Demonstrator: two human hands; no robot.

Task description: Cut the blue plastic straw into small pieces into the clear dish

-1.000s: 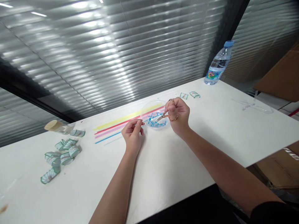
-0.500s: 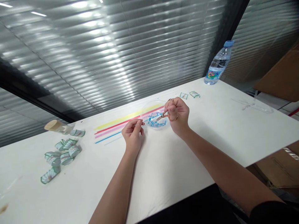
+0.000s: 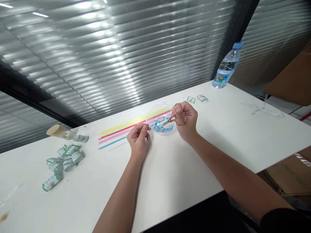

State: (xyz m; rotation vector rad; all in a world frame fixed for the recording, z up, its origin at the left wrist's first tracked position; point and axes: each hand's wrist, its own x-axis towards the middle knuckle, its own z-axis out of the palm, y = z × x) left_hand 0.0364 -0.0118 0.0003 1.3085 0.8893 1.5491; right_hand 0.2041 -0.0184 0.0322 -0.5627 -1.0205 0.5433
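At the far left of the white table [image 3: 179, 181], a loose heap of curled green-patterned pieces [image 3: 69, 164] lies in front of a clear jar [image 3: 67, 134] with a cork lid; whether the jar is upright, and what it holds, is hard to tell. Next come long strips [image 3: 121, 130] in yellow, red, pink and blue, side by side. The left hand [image 3: 138, 139] has its fingertips pinched together, apparently on a thin piece [image 3: 149, 128] too small to make out, beside the rim of a clear bowl [image 3: 162, 133]. Blue bits [image 3: 164, 128] are scattered inside the bowl. The right hand [image 3: 188, 118] holds rose-gold scissors [image 3: 171, 120] through the loops, blades angled over the bowl. Working well here probably means steady fingertips, clear of the blades, with short, controlled snips directly above the bowl so bits drop in. Farther right, two more patterned pieces [image 3: 197, 98] lie near the back edge, then a blue-capped bottle [image 3: 225, 71], partly full of clear liquid.
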